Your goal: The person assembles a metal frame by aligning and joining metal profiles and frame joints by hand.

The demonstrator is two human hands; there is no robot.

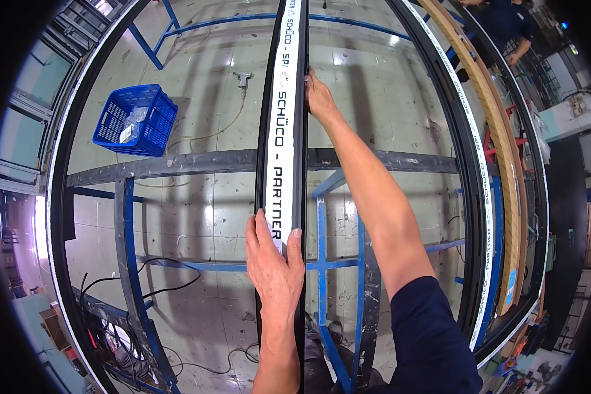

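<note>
A long black frame profile [282, 131] runs upright through the middle of the view, with a white protective strip printed "SCHÜCO - PARTNER" along its face. Low on this profile, my left hand [274, 262] straddles it, thumb on the right edge and fingers on the left edge. Farther up, my right hand [322, 98] is closed against the profile's right side. Some of its fingertips are hidden by the edge, and whether anything small is between them I cannot make out.
Dark and blue metal supports [197, 162] cross beneath the frame. On the tiled floor are a blue crate [157, 125] with plastic bags and an air gun [242, 79] on a hose. Black cables [128, 341] hang lower left. A wooden strip [499, 131] lies along the right; another person [505, 26] stands beyond.
</note>
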